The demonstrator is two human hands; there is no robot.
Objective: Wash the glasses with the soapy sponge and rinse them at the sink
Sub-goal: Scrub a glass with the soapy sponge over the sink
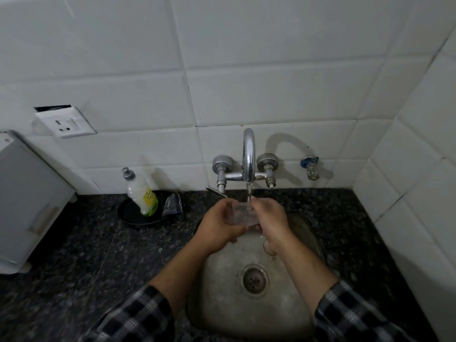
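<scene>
A clear glass [240, 214] is held on its side over the steel sink [222, 292], under water running from the chrome tap [248, 156]. My left hand [218, 228] grips the glass from the left. From the right, my right hand [270, 222] curls its fingers around the glass's other end. A second glass [269, 246] lies in the sink below my right wrist, mostly hidden. A dark scrubbing sponge [172, 204] rests on a black dish [128, 213] on the counter to the left.
A bottle of dish soap [142, 193] leans in the black dish. The drain [255, 280] is in the middle of the sink. A white appliance [27, 201] stands at the far left on the dark granite counter [74, 267]. A small valve [310, 166] sticks out of the tiled wall.
</scene>
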